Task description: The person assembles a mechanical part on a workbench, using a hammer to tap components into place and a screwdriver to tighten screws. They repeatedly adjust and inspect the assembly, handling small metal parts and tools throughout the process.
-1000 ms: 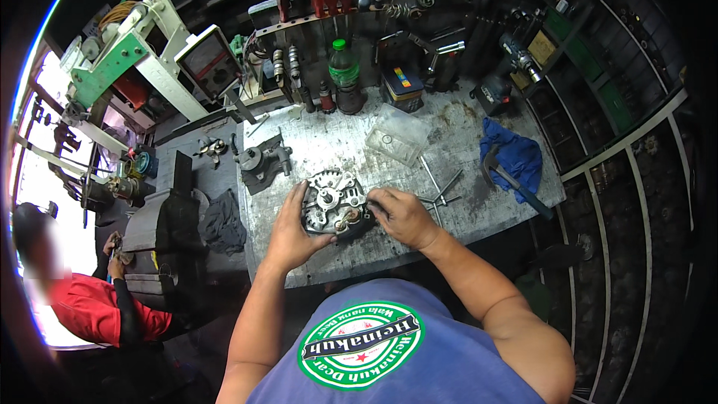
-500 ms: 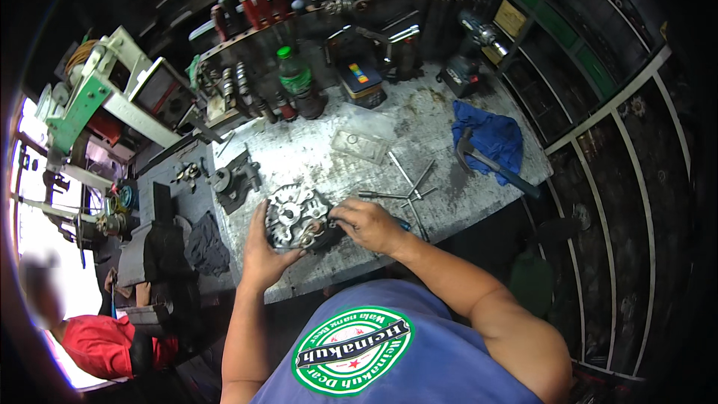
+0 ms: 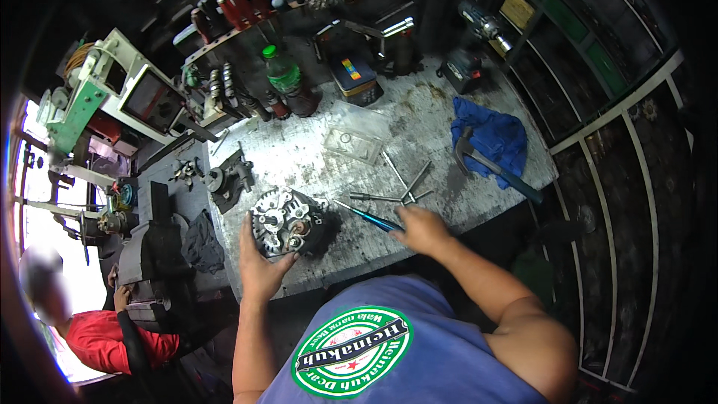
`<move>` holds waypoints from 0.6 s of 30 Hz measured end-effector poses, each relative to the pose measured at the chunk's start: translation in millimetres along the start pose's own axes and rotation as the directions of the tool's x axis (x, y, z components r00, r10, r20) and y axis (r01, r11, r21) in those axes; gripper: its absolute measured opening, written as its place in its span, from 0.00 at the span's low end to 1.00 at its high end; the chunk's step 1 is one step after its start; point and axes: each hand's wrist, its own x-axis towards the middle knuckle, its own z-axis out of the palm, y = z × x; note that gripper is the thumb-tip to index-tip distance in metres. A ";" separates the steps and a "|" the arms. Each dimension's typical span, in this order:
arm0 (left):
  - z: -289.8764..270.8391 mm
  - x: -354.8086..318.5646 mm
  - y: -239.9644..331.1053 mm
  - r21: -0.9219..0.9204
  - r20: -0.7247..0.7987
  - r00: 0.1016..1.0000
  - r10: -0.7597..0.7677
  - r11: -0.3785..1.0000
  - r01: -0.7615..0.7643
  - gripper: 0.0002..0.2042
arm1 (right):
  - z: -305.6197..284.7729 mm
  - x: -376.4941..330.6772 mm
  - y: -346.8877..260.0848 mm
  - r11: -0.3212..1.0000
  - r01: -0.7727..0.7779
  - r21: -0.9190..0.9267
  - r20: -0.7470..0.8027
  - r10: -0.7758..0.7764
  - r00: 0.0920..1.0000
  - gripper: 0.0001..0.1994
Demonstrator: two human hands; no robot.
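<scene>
Left hand (image 3: 260, 271), thumb spread, holds metal housing (image 3: 287, 218); right hand (image 3: 425, 230) blurred at blue screwdriver (image 3: 372, 218), grip unclear.

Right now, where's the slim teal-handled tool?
Near centre of the head view, the tool is right of the round silver machine part, its handle at the right hand.

Glare is spread over the worn silvery metal tabletop (image 3: 292, 150), brightest at its middle left. The white window-like opening (image 3: 56, 232) at far left is blown out. The tall dark metal shelving (image 3: 615, 179) at right is sunk in shadow and bent by the fisheye rim. The bare right hand (image 3: 425, 230) is seemingly softened by slight blur.
</scene>
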 end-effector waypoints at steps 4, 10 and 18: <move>-7.7 2.1 -0.3 0.022 0.031 0.999 0.042 0.999 -0.042 0.64 | 12.3 4.7 -37.1 0.972 0.090 -0.215 0.029 -0.086 0.996 0.19; -34.1 26.5 -10.0 0.078 0.211 0.968 0.139 0.984 -0.158 0.66 | -71.3 29.5 -73.4 0.919 0.192 0.344 -0.252 -0.107 0.962 0.17; -55.6 28.8 -5.4 0.228 0.269 0.914 0.304 0.902 -0.367 0.68 | -187.4 29.4 -189.7 0.852 0.484 0.199 -0.124 -0.468 0.875 0.20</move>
